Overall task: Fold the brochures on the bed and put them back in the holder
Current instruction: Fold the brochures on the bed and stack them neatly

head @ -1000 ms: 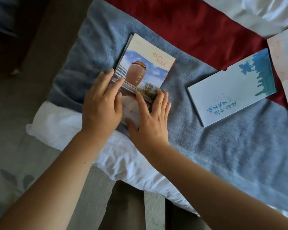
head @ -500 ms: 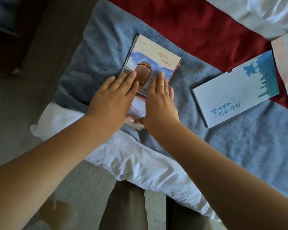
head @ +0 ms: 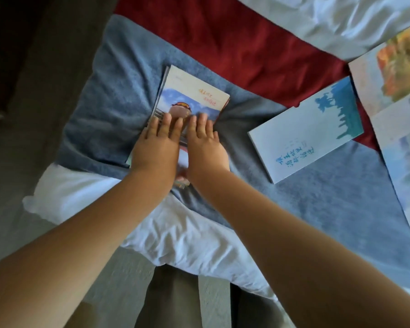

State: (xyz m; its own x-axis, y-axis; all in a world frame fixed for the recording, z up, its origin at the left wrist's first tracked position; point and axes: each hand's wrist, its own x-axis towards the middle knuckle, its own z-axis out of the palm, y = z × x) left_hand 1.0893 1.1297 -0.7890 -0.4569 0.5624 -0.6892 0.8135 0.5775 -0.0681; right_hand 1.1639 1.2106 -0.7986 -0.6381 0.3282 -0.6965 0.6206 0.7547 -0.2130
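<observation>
A folded brochure (head: 189, 93) with a jar picture and sky lies on the blue blanket (head: 317, 204) of the bed. My left hand (head: 157, 147) and my right hand (head: 205, 147) lie flat side by side on its near half, palms down, fingers pointing away from me, pressing it into the blanket. A pale blue folded brochure (head: 305, 131) with blue writing lies to the right, untouched. An unfolded brochure (head: 398, 119) with orange and green pictures lies at the right edge, partly cut off. No holder is in view.
A dark red cloth (head: 234, 48) crosses the bed beyond the brochures, with white bedding (head: 329, 17) at the top right. A white sheet (head: 175, 233) hangs over the bed's near corner. Grey floor (head: 21, 150) lies left and below.
Both hands slid away from me along the jar brochure, from its near end toward its middle, and now lie close together and flat. The view has shifted a little.
</observation>
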